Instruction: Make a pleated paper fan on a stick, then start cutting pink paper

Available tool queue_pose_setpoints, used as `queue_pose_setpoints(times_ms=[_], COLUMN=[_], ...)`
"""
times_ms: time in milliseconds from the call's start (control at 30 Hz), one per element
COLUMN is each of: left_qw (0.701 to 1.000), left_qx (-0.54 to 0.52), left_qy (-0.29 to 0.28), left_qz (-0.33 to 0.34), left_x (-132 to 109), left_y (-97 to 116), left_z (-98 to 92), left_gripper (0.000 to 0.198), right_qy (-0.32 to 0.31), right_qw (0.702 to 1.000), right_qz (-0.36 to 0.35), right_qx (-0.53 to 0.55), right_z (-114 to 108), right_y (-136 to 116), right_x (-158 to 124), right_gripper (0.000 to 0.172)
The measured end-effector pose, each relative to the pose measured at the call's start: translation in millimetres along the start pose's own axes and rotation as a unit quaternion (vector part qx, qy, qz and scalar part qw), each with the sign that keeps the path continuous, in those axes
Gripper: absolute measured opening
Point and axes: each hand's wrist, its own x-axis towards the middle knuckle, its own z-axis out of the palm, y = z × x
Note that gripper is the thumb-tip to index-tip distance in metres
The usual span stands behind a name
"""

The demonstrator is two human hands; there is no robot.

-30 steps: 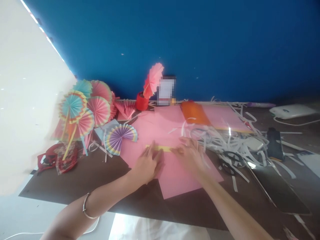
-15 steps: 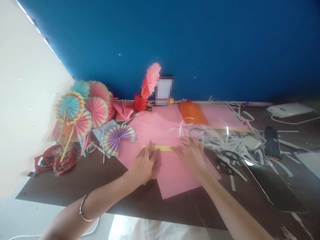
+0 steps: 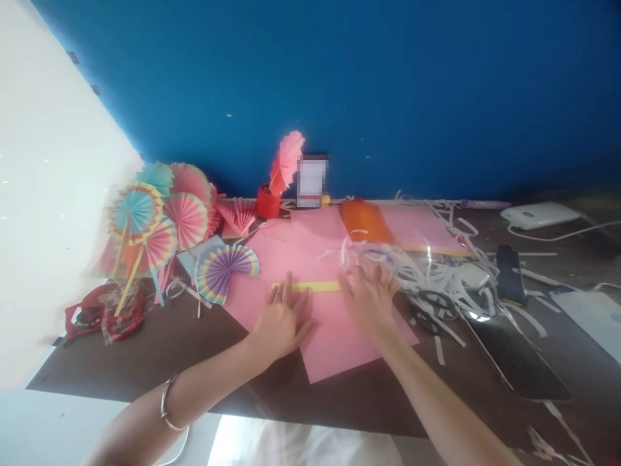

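Note:
A narrow yellow paper strip (image 3: 315, 286) lies across the pink paper sheets (image 3: 301, 249) in front of me. My left hand (image 3: 282, 318) rests at the strip's left end, fingers spread and laid down on it. At the right end lies my right hand (image 3: 371, 298), palm down with its fingers stretched out and covering that end. Left of my left hand is a purple, yellow and blue pleated paper fan (image 3: 228, 268), opened into a partial round.
Several pleated paper fans (image 3: 184, 220) stand at the left, behind red-rimmed glasses (image 3: 82, 314). Near the wall are a red pot (image 3: 268, 200) and an orange packet (image 3: 367, 220). White paper strips (image 3: 427, 275) heap at the right beside a dark phone (image 3: 524, 356).
The view has shifted slightly. My left thumb has spread away from the strip, and my right hand's fingers look more spread. The strip stays between both hands.

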Motion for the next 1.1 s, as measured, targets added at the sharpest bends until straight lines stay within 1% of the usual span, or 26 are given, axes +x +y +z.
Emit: queue_pose_setpoints(times_ms=[67,133,267,367,500,567,633,700,733,800,900,967,1033,1100], left_qw=[1.0,1.0,1.0,1.0,1.0,1.0,1.0,1.0,1.0,1.0,1.0,1.0,1.0,1.0], left_qx=[-0.001,0.004,0.011,0.007,0.008,0.011,0.011,0.008,0.008,0.012,0.012,0.005,-0.003,-0.016], left_qy=[-0.003,-0.004,-0.001,0.0,0.008,0.017,0.022,0.021,0.02,0.018,0.009,0.002,0.003,0.007], left_qz=[0.001,-0.004,-0.013,-0.012,-0.01,-0.01,-0.003,0.006,0.006,-0.002,-0.006,-0.005,-0.012,-0.012], left_x=[-0.3,-0.8,-2.1,-2.4,-2.6,-3.2,-4.2,-5.4,-5.9,-6.4,-4.8,-2.1,1.2,3.9], left_y=[0.1,0.1,1.1,2.4,1.5,-0.8,-3.5,-5.5,-6.2,-6.9,-9.1,-12.3,-16.5,-20.6], left_z=[0.2,1.0,2.9,3.2,3.6,3.5,2.7,1.8,1.4,1.3,1.8,1.4,-0.5,-3.6], left_gripper=[0.056,0.057,0.057,0.057,0.056,0.055,0.053,0.052,0.052,0.051,0.052,0.052,0.052,0.05], right_qy=[0.004,-0.019,-0.068,-0.075,-0.063,-0.036,0.024,0.091,0.113,0.094,0.033,0.023,0.058,0.131], right_qw=[1.0,1.0,0.997,0.997,0.998,0.999,0.997,0.991,0.988,0.989,0.991,0.991,0.989,0.98], right_qz=[0.0,-0.004,0.017,0.017,0.005,-0.002,0.003,0.033,0.062,0.086,0.094,0.091,0.091,0.1], right_qx=[-0.002,-0.011,-0.015,-0.002,0.017,0.038,0.068,0.088,0.083,0.077,0.088,0.094,0.1,0.115], right_z=[1.2,4.2,9.1,9.9,11.0,10.2,7.0,2.4,0.5,-0.8,3.5,6.6,6.5,2.7], right_y=[-5.3,-6.6,6.0,15.3,15.6,17.9,25.7,37.4,43.5,53.4,60.5,62.0,63.3,65.2], right_x=[-1.5,-2.2,-0.4,0.0,0.2,4.3,11.7,20.1,23.6,27.8,28.3,27.6,27.9,29.4], right_gripper=[0.038,0.046,0.055,0.055,0.049,0.042,0.036,0.033,0.031,0.024,0.017,0.015,0.015,0.017])
